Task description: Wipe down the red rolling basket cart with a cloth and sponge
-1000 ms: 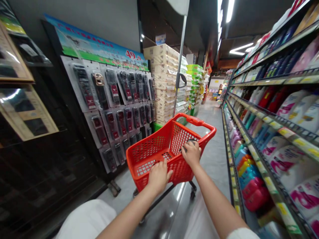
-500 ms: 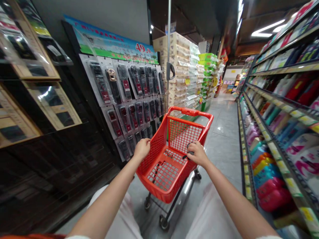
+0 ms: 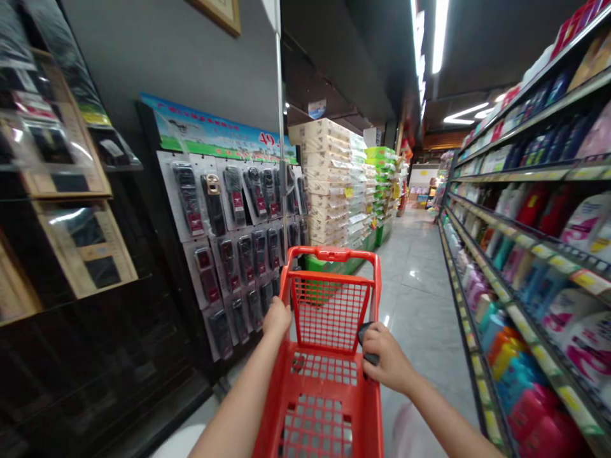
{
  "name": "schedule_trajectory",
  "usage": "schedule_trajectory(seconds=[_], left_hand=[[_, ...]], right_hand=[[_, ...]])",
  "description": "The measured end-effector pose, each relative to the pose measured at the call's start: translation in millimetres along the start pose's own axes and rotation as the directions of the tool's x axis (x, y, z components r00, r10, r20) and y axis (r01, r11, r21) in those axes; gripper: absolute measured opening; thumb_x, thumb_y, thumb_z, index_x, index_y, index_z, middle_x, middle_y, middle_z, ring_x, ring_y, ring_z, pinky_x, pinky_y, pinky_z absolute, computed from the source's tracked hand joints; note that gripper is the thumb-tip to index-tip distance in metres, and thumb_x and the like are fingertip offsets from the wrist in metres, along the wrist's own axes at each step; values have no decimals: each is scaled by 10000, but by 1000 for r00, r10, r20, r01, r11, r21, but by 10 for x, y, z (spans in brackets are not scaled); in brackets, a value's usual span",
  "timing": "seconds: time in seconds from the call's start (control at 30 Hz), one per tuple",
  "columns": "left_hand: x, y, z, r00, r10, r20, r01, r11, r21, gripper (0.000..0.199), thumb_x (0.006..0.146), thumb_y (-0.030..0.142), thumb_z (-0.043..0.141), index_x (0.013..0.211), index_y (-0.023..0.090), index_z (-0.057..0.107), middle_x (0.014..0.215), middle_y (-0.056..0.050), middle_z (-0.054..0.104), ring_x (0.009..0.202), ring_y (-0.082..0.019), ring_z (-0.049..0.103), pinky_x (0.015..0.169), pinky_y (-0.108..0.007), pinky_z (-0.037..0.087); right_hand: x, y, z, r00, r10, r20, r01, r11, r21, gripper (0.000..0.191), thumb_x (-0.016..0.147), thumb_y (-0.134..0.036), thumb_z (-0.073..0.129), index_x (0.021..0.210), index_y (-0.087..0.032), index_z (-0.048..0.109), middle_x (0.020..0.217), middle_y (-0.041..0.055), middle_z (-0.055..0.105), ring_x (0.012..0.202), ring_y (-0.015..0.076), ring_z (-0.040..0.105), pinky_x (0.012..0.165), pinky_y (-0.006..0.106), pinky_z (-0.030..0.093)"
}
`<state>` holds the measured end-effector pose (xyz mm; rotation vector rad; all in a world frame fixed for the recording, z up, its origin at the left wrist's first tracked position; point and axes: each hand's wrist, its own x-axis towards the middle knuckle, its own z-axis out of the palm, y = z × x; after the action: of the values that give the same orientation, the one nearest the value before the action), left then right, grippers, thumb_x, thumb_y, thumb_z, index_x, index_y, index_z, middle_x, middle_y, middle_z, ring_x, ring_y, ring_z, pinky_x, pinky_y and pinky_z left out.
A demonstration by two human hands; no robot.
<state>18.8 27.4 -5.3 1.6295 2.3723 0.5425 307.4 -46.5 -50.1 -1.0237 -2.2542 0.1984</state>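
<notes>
A red plastic shopping cart (image 3: 374, 416) stands right in front of me, its far handle bar (image 3: 331, 254) pointing down the aisle. No goods show in the visible part of its basket. My left hand (image 3: 277, 321) is closed on the cart's left rim. On the right side, my right hand (image 3: 387, 356) is closed at the rim, with a small black object (image 3: 366, 340) between its fingers and the cart. What kind of object that is I cannot make out.
Packaged belts (image 3: 233, 197) hang on a display at left, beside boxed goods (image 3: 88, 242). A thin metal pole (image 3: 280, 95) rises near it. Stacked packs (image 3: 329, 184) line the aisle beyond. Shelves of bottles (image 3: 539, 305) run along the right. Grey tiled floor (image 3: 420, 305) lies between.
The cart has come nearer to me and turned straighter along the aisle, with both hands still on its rims. My view has tilted up somewhat.
</notes>
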Motion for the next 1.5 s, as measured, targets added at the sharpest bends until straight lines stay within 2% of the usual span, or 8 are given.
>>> schedule_trajectory(seconds=[0.13,0.33,0.53,0.9,1.03,1.17,1.33,1.5], left_hand=[[-42,-64,-46,998,-42,-41,41,999,-20,308,956,248,307,1108,118,541,1052,-203,712,987,-294,696,734,-359,502],[-149,-184,-5,998,-54,-42,53,998,-24,274,952,209,309,1075,124,539,980,-192,728,941,-272,708,723,-336,491],[-251,-236,7,998,-59,-7,58,995,-81,276,952,229,333,1089,130,551,998,-191,724,950,-253,705,739,-319,490],[-295,-277,-43,1000,-22,-15,22,1000,17,263,959,211,317,1078,134,538,970,-182,731,924,-274,710,698,-328,478],[-358,-287,-76,1000,-7,-24,9,998,63,252,960,212,324,1079,139,533,971,-178,730,933,-273,709,702,-327,478],[-392,-317,-104,1000,24,-16,-23,998,60,241,964,236,337,1067,142,534,1024,-177,724,940,-274,705,711,-326,473],[-203,-160,-208,999,-8,48,10,999,-36,223,947,218,379,1060,98,530,1043,-228,712,967,-277,703,723,-319,477],[136,65,-296,999,-39,-37,36,996,-85,452,992,419,215,1151,76,462,1089,-272,683,1013,-315,687,729,-358,483]], right_hand=[[199,31,-136,996,18,83,-23,998,60,128,687,-106,611,751,-215,634,871,10,594,887,173,558,810,303,461],[1190,281,-255,944,18,-328,-37,998,-51,611,719,-187,677,1313,-239,541,1386,115,401,1219,246,490,1033,416,424],[1644,393,103,990,122,-73,-140,929,-342,446,755,-224,711,1195,-254,643,1300,98,555,1256,308,467,1052,516,358],[2477,-782,1008,985,172,32,-144,901,-410,232,829,-175,572,1051,-140,625,1036,127,682,980,243,622,838,343,442],[2308,-695,882,995,80,52,-56,934,-353,342,818,-189,585,1159,-192,595,1186,91,664,1174,260,543,1042,482,319],[1798,-274,442,954,295,-50,-292,878,-379,358,825,-283,621,1181,-298,591,1222,42,656,1191,298,515,1040,635,220],[1427,54,114,921,381,-81,-376,815,-441,343,848,-197,570,1167,-317,609,1185,45,661,1058,249,595,889,427,402],[1560,200,27,925,381,-9,-355,852,-385,308,781,-193,637,1073,-288,656,1041,25,704,939,230,645,766,326,434]])
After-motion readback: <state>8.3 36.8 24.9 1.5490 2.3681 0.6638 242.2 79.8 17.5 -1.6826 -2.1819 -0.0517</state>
